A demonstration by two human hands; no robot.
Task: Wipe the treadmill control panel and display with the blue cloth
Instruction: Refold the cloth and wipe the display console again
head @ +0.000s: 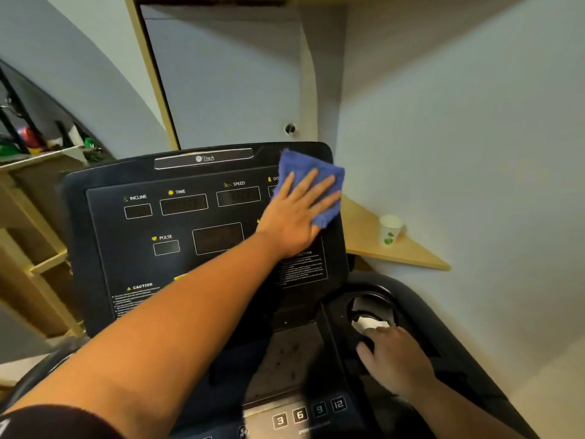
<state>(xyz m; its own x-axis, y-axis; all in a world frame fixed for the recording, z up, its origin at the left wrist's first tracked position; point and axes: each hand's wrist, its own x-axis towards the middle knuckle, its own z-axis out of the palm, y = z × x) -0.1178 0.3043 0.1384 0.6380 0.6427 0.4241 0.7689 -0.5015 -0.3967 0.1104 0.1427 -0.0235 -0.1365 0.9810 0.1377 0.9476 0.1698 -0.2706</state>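
So the job looks mid-way at best. Starting at the left, the display (190,223) with its INCLINE, TIME, PULSE and SPEED windows lies bare, with no cloth on it; whether it has been wiped cannot be told. Further right, the left hand (296,213), its arm reaching across the panel, lies flat with fingers spread, pressing the blue cloth (311,182) against the upper right corner of the control panel (95,248), over the distance readout. At far right, the right hand (395,359) rests by the cup holder (373,307), fingers curled; what it grips, if anything, cannot be told. The lower speed buttons (308,413) seem yet to do.
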